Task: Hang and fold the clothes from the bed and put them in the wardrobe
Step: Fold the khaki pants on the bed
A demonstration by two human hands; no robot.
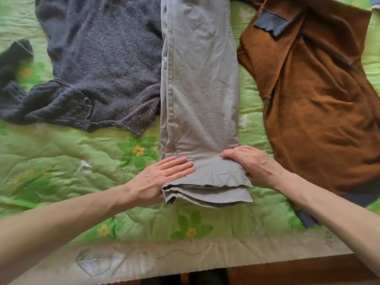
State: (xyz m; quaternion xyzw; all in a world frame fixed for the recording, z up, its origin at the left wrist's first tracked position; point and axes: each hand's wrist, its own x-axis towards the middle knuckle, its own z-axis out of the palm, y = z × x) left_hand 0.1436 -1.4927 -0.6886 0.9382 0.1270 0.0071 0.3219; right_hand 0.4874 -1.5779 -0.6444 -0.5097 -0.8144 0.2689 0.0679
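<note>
Both hands flat on the grey trousers (pixel 200 89), nothing gripped. Trousers lie lengthwise on the bed (pixel 61 161), folded leg over leg into one long strip that runs from between the hands away to the far edge of view. Near end, the stacked hems (pixel 207 194), sits between the two wrists, layers slightly fanned, a small crease on top. Left hand (pixel 158 179): fingers straight and together, palm down, fingertips resting on the left edge of the strip just above the hems, heel of the hand on the bedspread, thumb side partly under the fabric edge, can't tell how far. Right hand (pixel 250 163): fingers extended, pressing down on the right edge of the strip at about the same level, fingertips pointing inward toward the left hand; thumb hidden by the fabric. Hands apart, a band of trouser cloth between the fingertips. Beyond the left hand: dark grey knitted sweater (pixel 98 58), spread out and rumpled, ribbed hem nearest, its right side touching or slightly tucked under the trousers' left edge. Beyond and outboard of the right hand: brown fleece garment (pixel 320 99) with a striped blue patch (pixel 271 23) near its far end, lying crumpled, a strip of bedspread between it and the trousers. Bedspread is green with a flower print, pale border along the near edge below both forearms.
</note>
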